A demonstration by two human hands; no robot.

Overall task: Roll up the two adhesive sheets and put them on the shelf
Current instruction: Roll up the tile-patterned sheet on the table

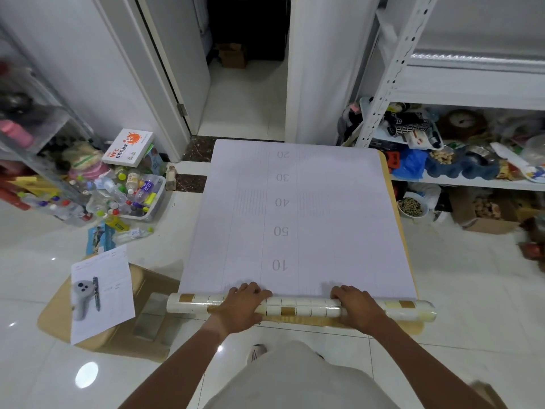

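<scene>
Hands: left hand [241, 305] and right hand [355, 307] both curl over adhesive sheet roll [300, 307]; fingertips hidden behind roll; second sheet [408, 240] mostly covered, only its right edge visible

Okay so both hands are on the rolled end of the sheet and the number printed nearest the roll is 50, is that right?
Not quite. In the head view both the left hand and right hand do rest on the rolled end, but the number nearest it is 10.
</scene>
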